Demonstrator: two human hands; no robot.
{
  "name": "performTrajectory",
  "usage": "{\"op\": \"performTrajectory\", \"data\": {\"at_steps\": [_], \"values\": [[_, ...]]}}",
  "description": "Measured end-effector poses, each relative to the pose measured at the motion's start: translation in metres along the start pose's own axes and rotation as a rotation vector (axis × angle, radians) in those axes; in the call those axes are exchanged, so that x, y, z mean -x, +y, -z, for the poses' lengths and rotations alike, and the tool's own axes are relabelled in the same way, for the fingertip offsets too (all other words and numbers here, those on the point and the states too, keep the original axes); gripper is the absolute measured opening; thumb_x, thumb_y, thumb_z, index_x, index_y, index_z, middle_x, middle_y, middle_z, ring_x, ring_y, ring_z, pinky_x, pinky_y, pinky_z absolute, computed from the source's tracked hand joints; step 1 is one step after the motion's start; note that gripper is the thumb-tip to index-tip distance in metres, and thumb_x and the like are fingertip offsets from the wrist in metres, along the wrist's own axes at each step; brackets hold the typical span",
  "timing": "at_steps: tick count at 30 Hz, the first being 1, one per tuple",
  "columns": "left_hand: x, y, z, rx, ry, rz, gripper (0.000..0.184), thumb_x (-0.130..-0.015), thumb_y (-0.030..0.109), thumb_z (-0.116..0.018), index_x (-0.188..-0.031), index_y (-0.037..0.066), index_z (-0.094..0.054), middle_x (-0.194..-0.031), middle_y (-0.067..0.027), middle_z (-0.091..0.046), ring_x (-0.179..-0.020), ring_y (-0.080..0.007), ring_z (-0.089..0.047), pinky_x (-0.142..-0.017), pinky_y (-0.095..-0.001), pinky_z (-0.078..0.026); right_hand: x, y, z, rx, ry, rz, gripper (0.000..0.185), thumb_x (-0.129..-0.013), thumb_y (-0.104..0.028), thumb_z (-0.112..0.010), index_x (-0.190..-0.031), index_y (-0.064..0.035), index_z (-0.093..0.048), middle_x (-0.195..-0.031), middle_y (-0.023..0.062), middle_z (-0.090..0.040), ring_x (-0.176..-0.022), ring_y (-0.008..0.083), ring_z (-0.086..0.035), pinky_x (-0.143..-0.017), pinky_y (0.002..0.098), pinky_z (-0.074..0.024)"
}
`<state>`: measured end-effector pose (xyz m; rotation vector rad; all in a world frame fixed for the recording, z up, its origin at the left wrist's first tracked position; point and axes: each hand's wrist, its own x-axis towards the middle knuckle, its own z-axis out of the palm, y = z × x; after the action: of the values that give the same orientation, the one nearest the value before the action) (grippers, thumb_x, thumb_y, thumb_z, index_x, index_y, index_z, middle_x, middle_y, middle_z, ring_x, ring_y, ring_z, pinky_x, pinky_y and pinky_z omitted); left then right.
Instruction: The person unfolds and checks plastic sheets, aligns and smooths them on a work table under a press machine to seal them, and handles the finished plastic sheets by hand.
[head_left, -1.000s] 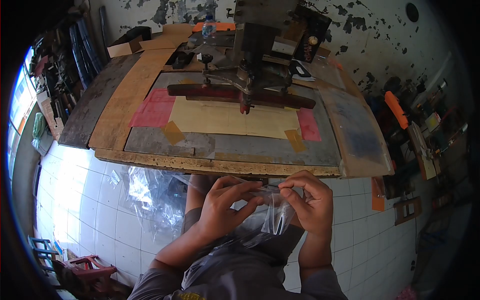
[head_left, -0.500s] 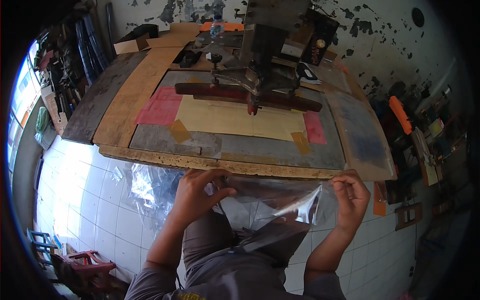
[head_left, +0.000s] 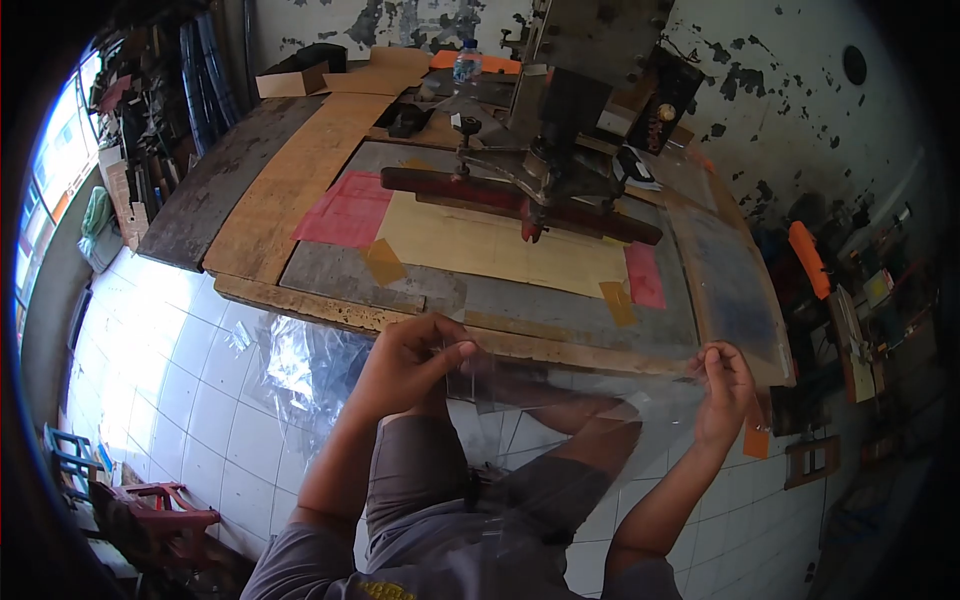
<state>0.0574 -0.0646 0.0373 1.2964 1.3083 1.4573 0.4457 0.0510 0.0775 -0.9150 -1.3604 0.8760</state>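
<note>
A clear plastic sheet point(head_left: 570, 392) stretches between my two hands, just in front of the table's wooden front edge. My left hand point(head_left: 415, 365) pinches its left end between thumb and fingers. At the right end, my right hand point(head_left: 722, 385) grips the sheet's corner with its fingertips. The sheet hangs over my lap, and my legs show through it. Beyond the edge, a yellow sheet point(head_left: 500, 245) lies on the grey plate point(head_left: 450, 290), with pink pieces point(head_left: 345, 210) at its ends and brown tape on it. Above it stands a machine with a dark red bar point(head_left: 450, 190).
Crumpled clear plastic point(head_left: 310, 360) hangs by the table's front left. Cardboard point(head_left: 390, 72) and a water bottle point(head_left: 467, 62) stand at the back. A red stool point(head_left: 165, 510) is on the tiled floor at lower left. Tools and an orange object point(head_left: 808, 258) are at the right.
Both hands have risen slightly and shifted right, with the left thumb closing to a pinch. The plastic sheet is now pulled flatter between them. The view has turned a little.
</note>
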Motion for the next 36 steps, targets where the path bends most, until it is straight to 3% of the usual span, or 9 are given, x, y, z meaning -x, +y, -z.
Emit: {"op": "performTrajectory", "data": {"at_steps": [6,17,20,21,24,27,30,33,36], "values": [[-0.006,0.012,0.0,-0.126,0.068,-0.026,0.022,-0.1,0.011,-0.075,-0.114,-0.005,-0.075,-0.098,-0.0102,-0.08,-0.094,-0.0144,-0.075,-0.087,-0.0288,-0.059,-0.002,0.026,-0.003,-0.03,-0.036,-0.156,0.018,-0.102,-0.017,-0.073,-0.108,0.0,-0.07,-0.093,0.0046,-0.069,-0.083,0.0151,-0.066,-0.078,0.0314,-0.0546],[-0.01,0.044,0.004,-0.17,0.03,-0.09,0.022,-0.1,0.01,-0.074,-0.116,-0.004,-0.075,-0.101,-0.0128,-0.081,-0.095,-0.0174,-0.079,-0.087,-0.0314,-0.061,0.02,0.055,-0.005,-0.099,-0.115,-0.373,0.016,-0.102,-0.015,-0.072,-0.108,-0.0009,-0.067,-0.092,0.0056,-0.07,-0.085,0.0173,-0.07,-0.084,0.0337,-0.0568],[-0.012,0.059,0.008,-0.258,0.002,-0.201,0.02,-0.098,0.01,-0.075,-0.114,-0.002,-0.076,-0.101,-0.011,-0.081,-0.092,-0.0184,-0.079,-0.085,-0.0333,-0.061,0.026,0.053,0.001,0.096,-0.469,-0.331,0.015,-0.102,-0.012,-0.071,-0.109,0.0011,-0.067,-0.094,0.0047,-0.071,-0.087,0.0183,-0.071,-0.087,0.0329,-0.0567],[-0.014,0.064,0.009,-0.287,-0.007,-0.245,0.019,-0.098,0.01,-0.075,-0.113,-0.001,-0.076,-0.101,-0.0102,-0.081,-0.091,-0.0191,-0.079,-0.085,-0.0341,-0.061,0.026,0.051,0.01,0.295,-0.66,-0.389,0.027,-0.1,-0.011,-0.073,-0.122,0.003,-0.065,-0.111,0.0079,-0.072,-0.104,0.0206,-0.071,-0.098,0.0335,-0.0539],[-0.029,0.078,0.008,-0.409,-0.205,-0.433,0.016,-0.096,0.01,-0.076,-0.11,0.003,-0.077,-0.097,-0.0096,-0.08,-0.087,-0.0233,-0.079,-0.08,-0.0358,-0.061,0.028,0.005,-0.028,0.403,-0.827,0.069,0.051,-0.095,-0.018,-0.08,-0.138,0.002,-0.061,-0.125,0.01,-0.07,-0.119,0.019,-0.066,-0.106,0.0362,-0.0489],[-0.054,0.083,-0.01,-0.505,-0.464,-0.417,0.018,-0.095,0.012,-0.076,-0.112,0.004,-0.075,-0.097,-0.0112,-0.079,-0.086,-0.0257,-0.079,-0.078,-0.0365,-0.06,0.021,-0.002,-0.071,0.065,-0.783,0.249,0.062,-0.093,-0.014,-0.082,-0.146,0.0018,-0.054,-0.144,0.0152,-0.061,-0.136,0.0233,-0.056,-0.114,0.0385,-0.0438],[-0.067,0.08,-0.03,-0.541,-0.554,-0.455,0.023,-0.097,0.014,-0.075,-0.118,0.006,-0.072,-0.096,-0.0146,-0.078,-0.087,-0.0247,-0.078,-0.076,-0.0367,-0.059,0.023,0.012,-0.11,-0.089,-0.706,0.206,0.057,-0.096,-0.012,-0.079,-0.146,0.0021,-0.055,-0.134,0.0152,-0.066,-0.121,0.0223,-0.067,-0.104,0.0358,-0.0517],[-0.071,0.077,-0.036,-0.564,-0.366,-0.187,0.029,-0.097,0.015,-0.076,-0.122,0.004,-0.069,-0.101,-0.0151,-0.078,-0.093,-0.0248,-0.078,-0.081,-0.0372,-0.059,0.015,0.021,-0.125,-0.091,-0.68,-0.063,0.043,-0.1,-0.009,-0.073,-0.139,0.0022,-0.058,-0.123,0.0138,-0.07,-0.098,0.0192,-0.074,-0.085,0.031,-0.0586],[-0.078,0.045,-0.034,-0.467,-0.09,-0.366,0.032,-0.096,0.017,-0.078,-0.122,0.002,-0.068,-0.104,-0.0149,-0.078,-0.1,-0.0246,-0.077,-0.087,-0.0377,-0.058,0.0,0.054,-0.143,-0.281,-0.407,-0.16,0.025,-0.103,-0.007,-0.068,-0.126,0.0014,-0.061,-0.111,0.0101,-0.071,-0.08,0.016,-0.074,-0.069,0.0262,-0.0585]]}}
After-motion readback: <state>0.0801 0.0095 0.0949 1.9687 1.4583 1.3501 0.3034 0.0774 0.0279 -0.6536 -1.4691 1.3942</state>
